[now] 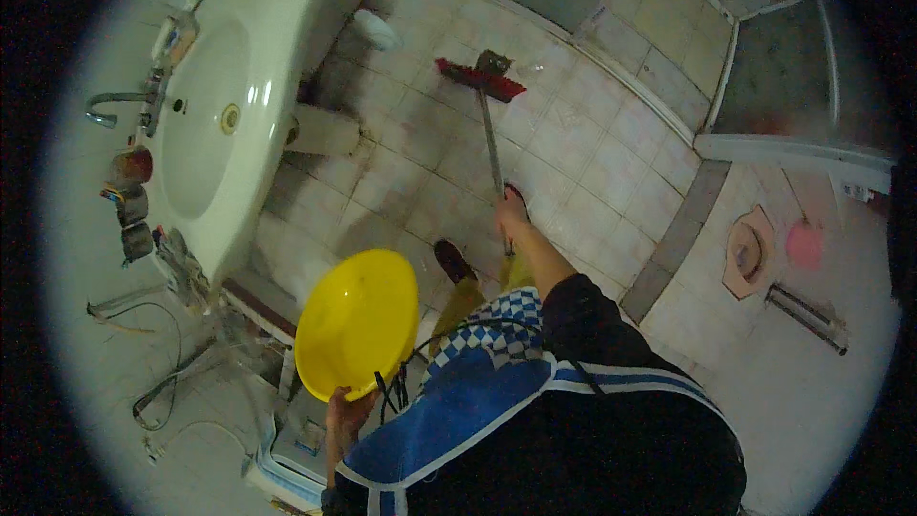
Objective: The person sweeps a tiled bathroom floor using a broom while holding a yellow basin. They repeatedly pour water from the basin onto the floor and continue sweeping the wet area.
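Note:
My right hand (513, 218) is closed around the grey handle of a broom (492, 139), in front of my body. The broom's red bristle head rests on the tiled floor (564, 148), with a dark brownish clump (494, 62) just beyond it. I cannot make out what the clump is. At lower left, my left hand (351, 411) grips the near rim of a yellow plastic basin (358, 315). The basin is tilted and its inside shows, with nothing in it. My fingers are partly hidden by the rim.
A white washbasin (205, 124) with a curved tap (119, 107) runs along the left, jars and bottles on its ledge. Below it stands a pedestal (325, 131). A whitish object (377, 31) lies farther back. Loose cables (177, 363) hang at lower left. A raised sill (630, 81) edges the far side.

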Motion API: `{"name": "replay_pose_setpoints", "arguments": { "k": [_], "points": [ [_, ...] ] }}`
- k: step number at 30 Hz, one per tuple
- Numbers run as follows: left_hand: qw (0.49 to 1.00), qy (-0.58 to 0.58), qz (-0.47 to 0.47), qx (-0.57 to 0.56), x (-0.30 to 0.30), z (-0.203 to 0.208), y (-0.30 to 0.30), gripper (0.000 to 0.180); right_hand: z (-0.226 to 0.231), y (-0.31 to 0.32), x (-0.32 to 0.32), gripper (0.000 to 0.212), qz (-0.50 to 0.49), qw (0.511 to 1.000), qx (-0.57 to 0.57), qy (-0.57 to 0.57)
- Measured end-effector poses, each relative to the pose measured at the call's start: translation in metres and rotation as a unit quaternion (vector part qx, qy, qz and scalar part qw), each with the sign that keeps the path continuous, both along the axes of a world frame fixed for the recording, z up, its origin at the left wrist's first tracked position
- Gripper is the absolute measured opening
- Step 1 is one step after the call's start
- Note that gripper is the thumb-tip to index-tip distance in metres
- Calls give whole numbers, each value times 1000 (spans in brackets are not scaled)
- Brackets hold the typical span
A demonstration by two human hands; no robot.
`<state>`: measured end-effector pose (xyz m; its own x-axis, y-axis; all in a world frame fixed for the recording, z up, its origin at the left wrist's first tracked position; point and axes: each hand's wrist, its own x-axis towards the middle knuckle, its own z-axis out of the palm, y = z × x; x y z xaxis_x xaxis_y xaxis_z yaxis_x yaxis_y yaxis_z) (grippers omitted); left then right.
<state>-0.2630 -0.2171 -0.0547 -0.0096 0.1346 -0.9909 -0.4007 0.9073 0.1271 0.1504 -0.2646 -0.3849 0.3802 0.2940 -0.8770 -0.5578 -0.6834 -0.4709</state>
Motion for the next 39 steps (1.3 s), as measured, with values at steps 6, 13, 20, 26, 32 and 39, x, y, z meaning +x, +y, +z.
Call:
{"name": "replay_pose_setpoints", "arguments": {
  "k": [6, 13, 20, 26, 32, 39],
  "points": [
    [993, -58, -10, 104, 12, -9, -1, 53, 55, 50, 60, 28, -66, 990, 93, 86],
    [994, -65, 22, 80, 31, -6, 7, 53, 16, 74, 171, 28, 172, 961, 110, -189],
    [995, -72, 54, 44, 59, 3, 14, 57, -9, 72, 225, 29, 507, 800, -96, -306],
    [993, -58, 100, 1, 52, 1, 1, 54, 3, -21, 174, 27, 477, 824, -68, -297],
    [994, -62, 48, 76, 88, 0, 9, 51, 53, -61, 280, 26, 366, 854, 54, -365],
    [989, -89, 121, 3, 73, -16, 0, 47, 66, 17, 256, 19, 25, 991, 46, 127]
  ]
}}
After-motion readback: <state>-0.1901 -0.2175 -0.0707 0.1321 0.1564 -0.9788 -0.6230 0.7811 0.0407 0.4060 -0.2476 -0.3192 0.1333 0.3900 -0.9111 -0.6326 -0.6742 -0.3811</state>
